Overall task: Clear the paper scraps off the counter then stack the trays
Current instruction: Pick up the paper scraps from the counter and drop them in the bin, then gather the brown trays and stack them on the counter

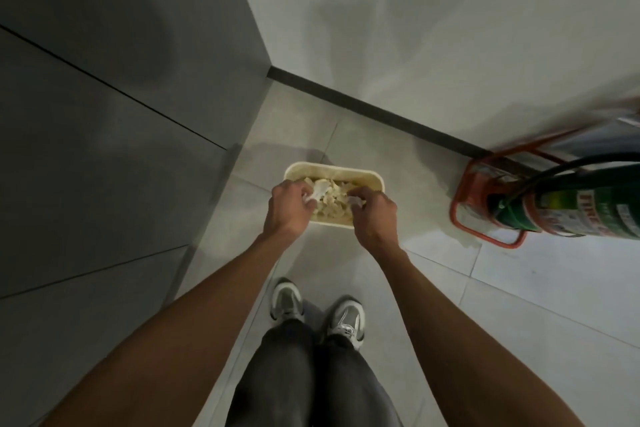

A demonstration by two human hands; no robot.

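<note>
Scraps (330,199) fill a cream bin (370,177) on the tiled floor (450,288). Left hand (289,206) is closed around white paper over the bin; right hand (374,215) pinches another piece. Released too near the rim, light scraps could drift onto the floor. Neither trays nor desk show.

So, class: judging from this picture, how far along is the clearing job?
Done: many paper scraps already lie in the bin on the floor. In hand: the left hand and right hand hold more scraps over it. Left: stacking trays; no counter or trays show here.
</note>
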